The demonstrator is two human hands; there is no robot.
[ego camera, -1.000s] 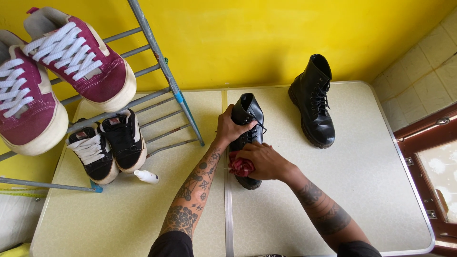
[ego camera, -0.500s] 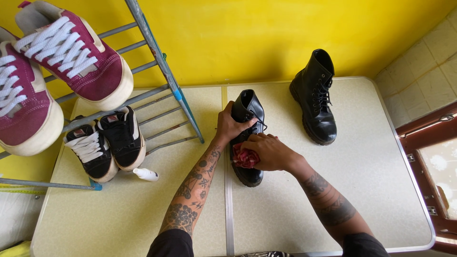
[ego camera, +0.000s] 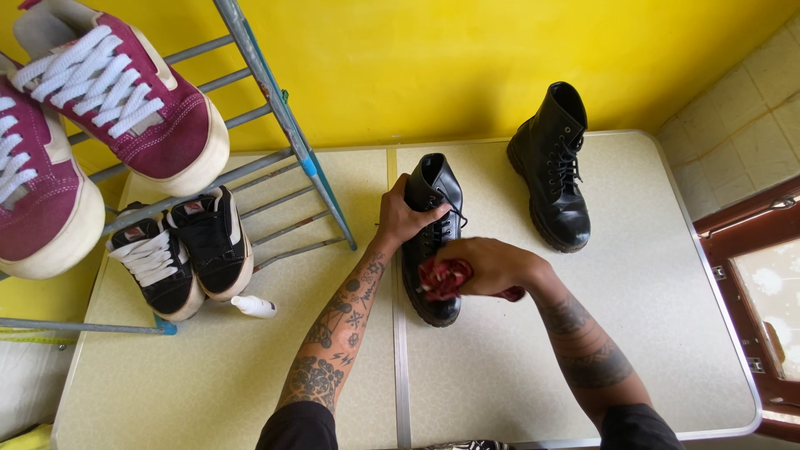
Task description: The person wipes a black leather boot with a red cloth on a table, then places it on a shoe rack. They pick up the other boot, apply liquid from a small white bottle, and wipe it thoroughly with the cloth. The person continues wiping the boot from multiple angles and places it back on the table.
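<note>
Left hand (ego camera: 400,218) at about eleven o'clock from the right, fingers curled in a grip, tattooed forearm stretched up from six o'clock. Right hand (ego camera: 487,265) closed in a fist, knuckles up, forearm angled in from five o'clock.

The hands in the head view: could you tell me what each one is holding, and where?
Left hand grips the black boot by its ankle collar; right hand clutches a bunched red cloth.
</note>
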